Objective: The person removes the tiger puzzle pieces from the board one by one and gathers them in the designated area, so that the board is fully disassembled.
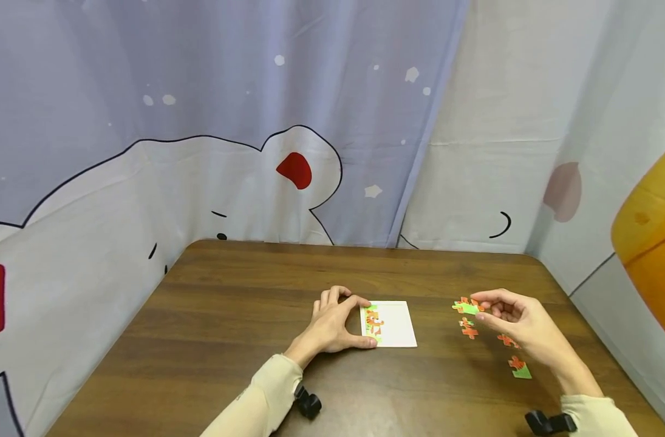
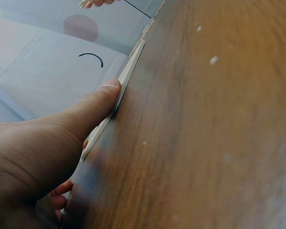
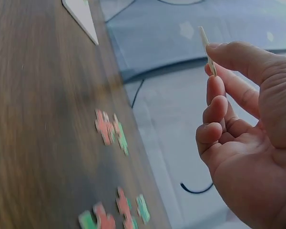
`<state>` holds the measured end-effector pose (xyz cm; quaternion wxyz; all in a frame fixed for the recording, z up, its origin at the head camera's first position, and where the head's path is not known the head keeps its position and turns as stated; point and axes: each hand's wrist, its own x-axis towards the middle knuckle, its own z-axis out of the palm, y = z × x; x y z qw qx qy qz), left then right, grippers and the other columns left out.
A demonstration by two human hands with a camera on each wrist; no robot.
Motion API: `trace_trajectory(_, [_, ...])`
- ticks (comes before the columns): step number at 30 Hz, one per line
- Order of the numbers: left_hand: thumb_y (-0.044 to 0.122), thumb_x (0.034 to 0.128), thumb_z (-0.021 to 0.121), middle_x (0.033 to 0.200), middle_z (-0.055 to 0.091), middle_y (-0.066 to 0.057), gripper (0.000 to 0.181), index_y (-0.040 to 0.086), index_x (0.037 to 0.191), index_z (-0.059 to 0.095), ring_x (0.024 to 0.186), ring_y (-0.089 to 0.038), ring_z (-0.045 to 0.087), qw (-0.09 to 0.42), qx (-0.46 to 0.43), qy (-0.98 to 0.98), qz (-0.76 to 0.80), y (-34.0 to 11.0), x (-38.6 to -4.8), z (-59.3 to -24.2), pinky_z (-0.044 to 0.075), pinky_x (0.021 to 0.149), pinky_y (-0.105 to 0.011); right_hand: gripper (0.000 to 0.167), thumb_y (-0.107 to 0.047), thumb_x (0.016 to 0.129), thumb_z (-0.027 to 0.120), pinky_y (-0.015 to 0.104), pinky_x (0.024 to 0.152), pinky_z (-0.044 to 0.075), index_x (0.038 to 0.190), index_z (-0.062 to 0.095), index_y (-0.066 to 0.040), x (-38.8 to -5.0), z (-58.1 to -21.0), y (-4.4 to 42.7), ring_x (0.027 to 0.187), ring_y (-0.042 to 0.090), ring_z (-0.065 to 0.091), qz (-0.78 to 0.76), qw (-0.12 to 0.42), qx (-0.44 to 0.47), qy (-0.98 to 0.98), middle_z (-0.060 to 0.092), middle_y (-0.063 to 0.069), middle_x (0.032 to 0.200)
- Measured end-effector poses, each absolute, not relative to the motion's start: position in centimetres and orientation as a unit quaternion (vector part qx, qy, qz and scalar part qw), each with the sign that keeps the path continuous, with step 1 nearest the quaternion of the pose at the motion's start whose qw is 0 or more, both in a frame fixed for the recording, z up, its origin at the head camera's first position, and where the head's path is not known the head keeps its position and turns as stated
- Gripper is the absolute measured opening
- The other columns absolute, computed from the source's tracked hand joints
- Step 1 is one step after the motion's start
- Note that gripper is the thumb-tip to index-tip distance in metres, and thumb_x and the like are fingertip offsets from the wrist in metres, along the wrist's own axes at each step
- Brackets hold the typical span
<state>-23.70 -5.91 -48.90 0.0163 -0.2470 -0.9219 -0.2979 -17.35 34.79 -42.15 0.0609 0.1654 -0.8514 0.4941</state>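
The white square puzzle board lies on the table, with a strip of orange and green picture along its left side. My left hand grips the board by its left part, thumb at the near edge and index finger at the far edge. In the left wrist view, the thumb presses the board's edge. Off to the right, my right hand pinches a green and orange jigsaw piece between thumb and fingers. The right wrist view shows that piece edge-on, held above the table.
Loose jigsaw pieces lie around the right hand: an orange one, another partly behind the hand, and an orange-green corner piece. The brown wooden table meets a printed curtain at the back and sides.
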Motion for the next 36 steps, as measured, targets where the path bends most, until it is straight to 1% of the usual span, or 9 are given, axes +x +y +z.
trace_trajectory(5, [0.064,0.0772,0.098,0.156,0.046,-0.01,0.081,0.032,0.146,0.07,0.142,-0.035,0.039,0.017,-0.246,-0.922,-0.299,-6.1,-23.6,-48.9,0.034,0.109,-0.055,0.033,-0.004,0.101,0.081,0.033,0.057,0.046,0.134,0.075,-0.003,-16.4,-42.6,36.0,0.072,0.014,0.058,0.485,0.068,0.159,-0.857,0.061,0.002,0.09])
trace_trajectory(12, [0.064,0.0774,0.097,0.156,0.047,-0.01,0.08,0.032,0.146,0.07,0.142,-0.035,0.04,0.017,-0.245,-0.922,-0.299,-6.2,-23.6,-48.9,0.034,0.109,-0.055,0.035,-0.001,0.101,0.08,0.037,0.056,0.046,0.135,0.072,0.004,-15.3,-44.3,36.6,0.073,0.01,0.057,0.522,0.045,0.14,-0.84,0.06,-0.001,0.09])
trace_trajectory(17, [0.065,0.0771,0.098,0.156,0.047,-0.01,0.081,0.032,0.146,0.07,0.142,-0.035,0.04,0.018,-0.246,-0.922,-0.297,-6.2,-23.6,-48.9,0.034,0.109,-0.055,0.035,0.001,0.101,0.079,0.038,0.054,0.046,0.134,0.072,0.007,-14.9,-45.3,37.0,0.071,0.009,0.058,0.522,0.032,0.15,-0.839,0.06,-0.003,0.089])
trace_trajectory(20, [0.065,0.0769,0.098,0.156,0.047,-0.011,0.082,0.031,0.146,0.07,0.142,-0.035,0.04,0.02,-0.246,-0.923,-0.296,-6.1,-23.7,-49.0,0.034,0.108,-0.055,0.034,0.001,0.101,0.079,0.036,0.054,0.047,0.133,0.072,0.006,-14.7,-45.8,37.3,0.073,0.008,0.059,0.519,0.022,0.152,-0.841,0.061,-0.004,0.09])
trace_trajectory(25, [0.065,0.0771,0.097,0.156,0.046,-0.01,0.082,0.031,0.147,0.07,0.141,-0.035,0.04,0.019,-0.247,-0.923,-0.295,-6.0,-23.7,-48.9,0.035,0.109,-0.054,0.031,-0.002,0.1,0.081,0.031,0.061,0.051,0.131,0.075,0.002,-14.4,-46.7,37.5,0.079,0.008,0.06,0.497,0.013,0.16,-0.853,0.064,-0.005,0.093])
trace_trajectory(31, [0.064,0.0771,0.098,0.155,0.046,-0.01,0.082,0.031,0.147,0.07,0.14,-0.034,0.04,0.018,-0.247,-0.923,-0.295,-6.0,-23.6,-48.9,0.034,0.109,-0.054,0.028,-0.004,0.098,0.084,0.032,0.056,0.047,0.126,0.079,-0.005,-14.4,-47.3,37.4,0.072,0.013,0.058,0.481,0.017,0.175,-0.859,0.066,0.0,0.089])
trace_trajectory(36, [0.064,0.0773,0.098,0.156,0.046,-0.011,0.081,0.031,0.146,0.07,0.142,-0.035,0.04,0.017,-0.248,-0.922,-0.299,-6.0,-23.6,-48.8,0.034,0.109,-0.055,0.027,-0.004,0.096,0.086,0.031,0.054,0.046,0.123,0.08,-0.006,-14.5,-47.4,37.2,0.069,0.012,0.057,0.472,0.015,0.189,-0.861,0.07,0.002,0.092])
